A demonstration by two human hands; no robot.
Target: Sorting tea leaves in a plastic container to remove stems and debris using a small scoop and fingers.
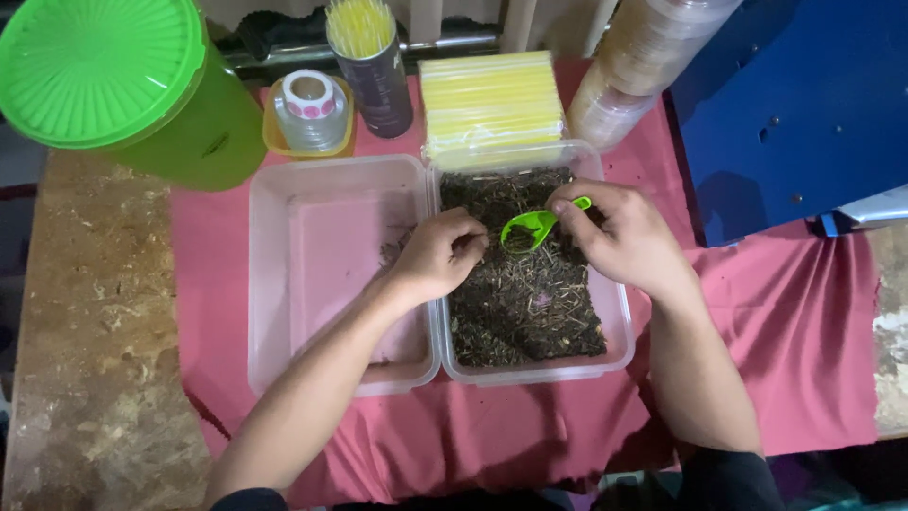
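My right hand (624, 237) holds a small green plastic scoop (532, 228) by its handle over a clear plastic tub (619, 326) filled with dark dried herbs (525, 303). The scoop's bowl holds a little of the dark material. My left hand (440, 254) hovers at the tub's left wall with fingers curled together, pinching at the herbs next to the scoop. A second clear tub (326, 274) stands to the left, touching the first, with only a few crumbs inside.
A green lidded bucket (123, 85) stands at the back left. A roll of stickers (309, 106), a dark cup of yellow straws (371, 61), a stack of yellow sheets (490, 104) and stacked clear lids (634, 66) line the back. A blue box (794, 104) is at right. A red cloth (794, 341) covers the table.
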